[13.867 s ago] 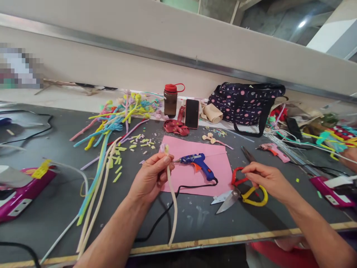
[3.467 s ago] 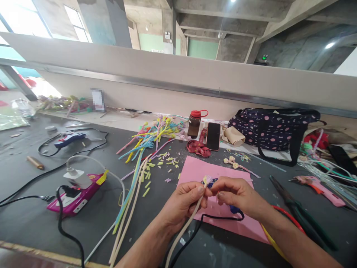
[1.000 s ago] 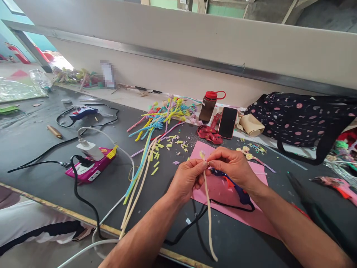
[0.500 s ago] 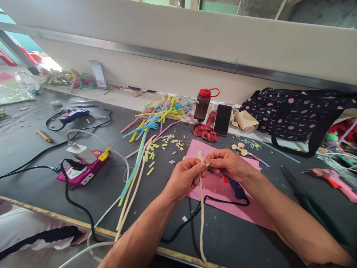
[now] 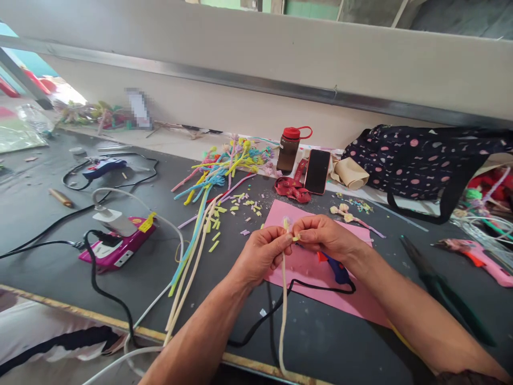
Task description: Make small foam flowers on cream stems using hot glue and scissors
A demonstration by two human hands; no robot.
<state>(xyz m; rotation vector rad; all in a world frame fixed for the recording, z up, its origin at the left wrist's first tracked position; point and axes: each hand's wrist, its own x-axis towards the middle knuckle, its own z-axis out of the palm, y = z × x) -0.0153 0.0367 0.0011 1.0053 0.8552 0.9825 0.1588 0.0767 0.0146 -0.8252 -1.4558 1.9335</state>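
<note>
My left hand [image 5: 261, 253] pinches a long cream cord [image 5: 284, 315] near its top, where a small pale yellow and lilac tip [image 5: 286, 222] pokes above the fingers. The rest of the cord hangs down to the table's front edge. Close against it, my right hand [image 5: 329, 236] grips a tiny yellow-green piece [image 5: 296, 238] between thumb and fingertips. Both hands are over a pink sheet [image 5: 320, 291]. On that sheet, partly hidden by my right hand, lies a blue glue gun [image 5: 340, 270] with an orange trigger and a black cable.
Cut yellow-green bits [image 5: 216, 236] and long cords [image 5: 191, 267] lie left of the hands. Colourful cord stems [image 5: 230, 160], a bottle [image 5: 289, 152] and a phone [image 5: 318, 171] stand or lie behind. Right are dark green-handled scissors [image 5: 444, 291] and a pink glue gun [image 5: 479, 256]. A magenta power strip [image 5: 128, 248] sits left.
The view has shifted slightly. Both hands keep almost the same pose, and the yellow-green piece shows a little more between the fingertips.
</note>
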